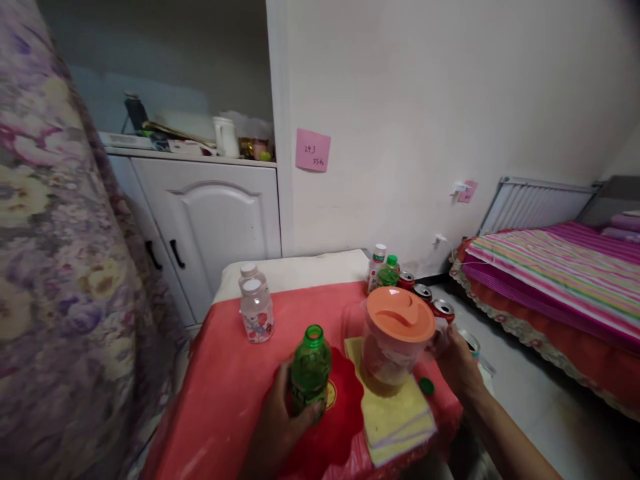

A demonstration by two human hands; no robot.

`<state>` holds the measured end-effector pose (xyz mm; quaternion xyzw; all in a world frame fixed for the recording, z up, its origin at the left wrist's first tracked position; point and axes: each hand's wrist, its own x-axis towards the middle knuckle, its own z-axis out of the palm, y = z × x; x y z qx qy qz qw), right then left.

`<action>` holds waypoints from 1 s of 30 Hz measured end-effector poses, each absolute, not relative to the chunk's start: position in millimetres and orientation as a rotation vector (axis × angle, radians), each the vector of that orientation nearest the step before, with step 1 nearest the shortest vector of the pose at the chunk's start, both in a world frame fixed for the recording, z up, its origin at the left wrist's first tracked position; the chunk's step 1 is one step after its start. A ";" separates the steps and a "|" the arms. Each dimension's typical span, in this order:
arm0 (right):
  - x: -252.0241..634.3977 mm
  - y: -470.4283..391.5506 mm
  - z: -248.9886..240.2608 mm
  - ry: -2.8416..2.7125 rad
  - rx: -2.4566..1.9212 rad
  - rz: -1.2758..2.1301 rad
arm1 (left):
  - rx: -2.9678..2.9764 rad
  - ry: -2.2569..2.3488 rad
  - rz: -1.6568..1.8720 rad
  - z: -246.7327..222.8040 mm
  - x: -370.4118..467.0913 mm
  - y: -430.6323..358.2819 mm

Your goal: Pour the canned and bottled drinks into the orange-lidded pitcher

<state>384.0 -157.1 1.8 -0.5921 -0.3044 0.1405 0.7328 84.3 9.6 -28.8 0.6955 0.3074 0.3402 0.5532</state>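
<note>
Home bedroom — striped bed (565, 260), floral curtain (70, 220), white cupboard (215, 227)

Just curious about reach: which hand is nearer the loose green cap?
Right. The right hand, holding the jug by its handle, is close, up and right of the cap in the picture; the left hand, around the open bottle, is farther off to the left, across the cloth.

A pale wall (380, 133) stretches between a white cabinet (215, 213) (its handles (177, 254) black) and a stripe-covered bed (560, 260).
</note>
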 end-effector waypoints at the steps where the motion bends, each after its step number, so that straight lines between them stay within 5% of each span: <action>1: 383.9 -154.1 1.7 -0.649 -1.270 0.334 | 1.646 0.717 0.802 -28.1 84.5 9.0; 15: 360.1 -136.4 41.9 -0.575 -1.069 0.373 | 1.635 0.706 0.814 -8.5 83.0 -0.8; 30: 354.6 -157.0 129.2 -0.853 -1.400 0.405 | 1.645 0.620 0.843 -13.6 76.4 -4.1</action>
